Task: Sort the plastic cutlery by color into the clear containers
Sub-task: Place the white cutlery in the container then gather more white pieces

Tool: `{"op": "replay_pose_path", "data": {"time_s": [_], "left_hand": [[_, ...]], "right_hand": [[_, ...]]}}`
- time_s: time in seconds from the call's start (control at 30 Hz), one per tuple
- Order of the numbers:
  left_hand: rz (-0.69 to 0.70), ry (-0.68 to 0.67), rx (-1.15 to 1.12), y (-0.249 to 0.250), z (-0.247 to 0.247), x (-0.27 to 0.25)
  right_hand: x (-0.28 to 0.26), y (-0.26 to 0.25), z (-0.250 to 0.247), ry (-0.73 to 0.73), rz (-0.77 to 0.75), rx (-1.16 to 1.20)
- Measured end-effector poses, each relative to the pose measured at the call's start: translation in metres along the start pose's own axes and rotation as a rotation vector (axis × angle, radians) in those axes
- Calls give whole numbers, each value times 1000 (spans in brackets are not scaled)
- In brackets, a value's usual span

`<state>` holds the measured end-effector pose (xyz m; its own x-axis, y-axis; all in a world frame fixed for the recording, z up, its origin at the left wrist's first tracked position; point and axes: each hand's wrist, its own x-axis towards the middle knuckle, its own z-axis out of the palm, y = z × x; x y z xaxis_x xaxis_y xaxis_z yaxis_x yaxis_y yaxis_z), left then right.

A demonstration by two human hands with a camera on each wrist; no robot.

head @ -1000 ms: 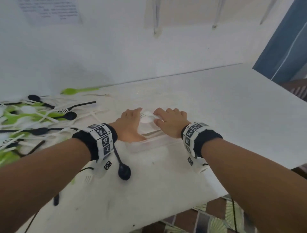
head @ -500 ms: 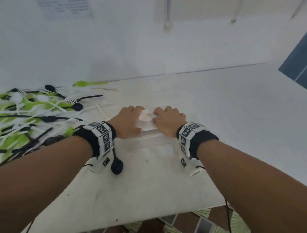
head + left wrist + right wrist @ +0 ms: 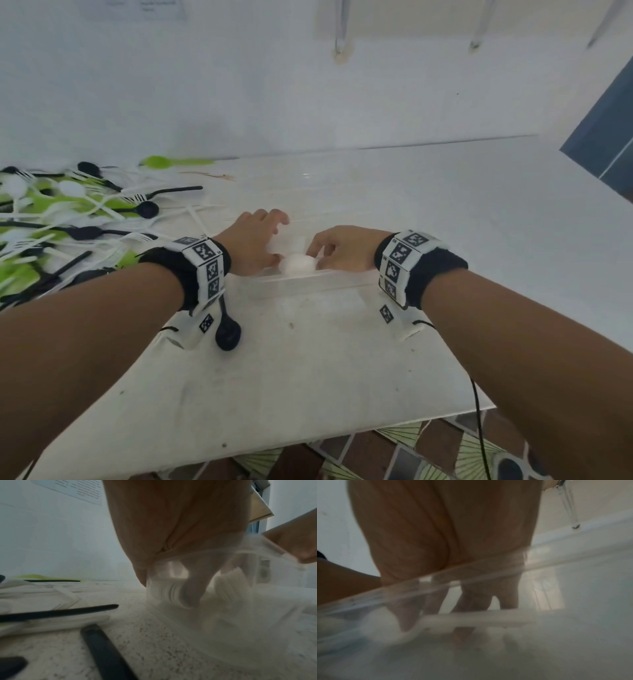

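A clear container (image 3: 308,286) lies in the middle of the white table (image 3: 308,377), with both hands in it. My left hand (image 3: 263,236) reaches in from the left with spread fingers. In the left wrist view its fingertips (image 3: 192,595) touch stacked white cutlery (image 3: 228,586) behind the container's wall (image 3: 205,555). My right hand (image 3: 323,253) has curled fingers beside a white spoon bowl (image 3: 297,263) at the near wall. In the right wrist view its fingers (image 3: 471,601) close round a white handle (image 3: 479,617) below the rim (image 3: 402,588). The view is blurred.
A heap of mixed white, green and black cutlery (image 3: 68,219) covers the table's left side. A black spoon (image 3: 226,334) lies under my left wrist. A green spoon (image 3: 161,161) sits by the wall. The table's front edge (image 3: 308,442) is close below.
Both hands lay flat over the container before. My left fingers have now lifted and spread, my right fingers have curled, and the white spoon bowl sits nearer the front wall.
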<state>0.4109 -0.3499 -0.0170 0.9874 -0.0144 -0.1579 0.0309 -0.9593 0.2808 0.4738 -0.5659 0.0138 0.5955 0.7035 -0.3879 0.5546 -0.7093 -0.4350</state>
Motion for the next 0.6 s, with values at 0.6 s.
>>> {"op": "replay_pose_path", "data": {"time_s": [0.6], "left_hand": [[-23, -96, -79, -1, -12, 4]], "right_hand": [[28, -22, 8, 184, -40, -219]]}}
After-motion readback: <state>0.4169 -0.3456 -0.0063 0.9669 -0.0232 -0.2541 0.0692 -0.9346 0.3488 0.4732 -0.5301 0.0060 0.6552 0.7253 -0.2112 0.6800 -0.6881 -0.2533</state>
